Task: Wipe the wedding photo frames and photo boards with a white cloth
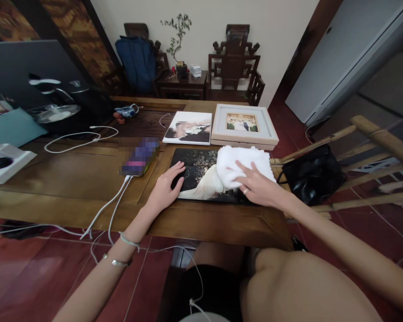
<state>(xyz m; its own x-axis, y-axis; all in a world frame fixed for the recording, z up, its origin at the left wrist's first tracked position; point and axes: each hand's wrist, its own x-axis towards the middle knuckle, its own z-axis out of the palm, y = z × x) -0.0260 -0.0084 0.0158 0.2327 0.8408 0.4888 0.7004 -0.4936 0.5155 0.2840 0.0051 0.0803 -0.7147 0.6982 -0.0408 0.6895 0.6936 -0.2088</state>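
A dark photo panel (201,176) showing a long white dress lies flat near the table's front edge. My left hand (168,185) rests on its left edge, with the fingers stretched out and nothing held. On the right part of the panel, my right hand (255,183) presses on a folded white cloth (242,156) and grips it, some fingers spread over its top. The cloth hides the panel's upper right part. Just behind stand a smaller white-edged photo panel (201,136) and a pale framed picture (272,127), which seems to lie on another frame.
To the left are a phone (139,156) with white cables (104,205), a kettle (90,98) and a white box (10,165). A black bag (314,174) sits on a bamboo chair (336,129) at the right. Cables hang below the table (204,223) by my legs.
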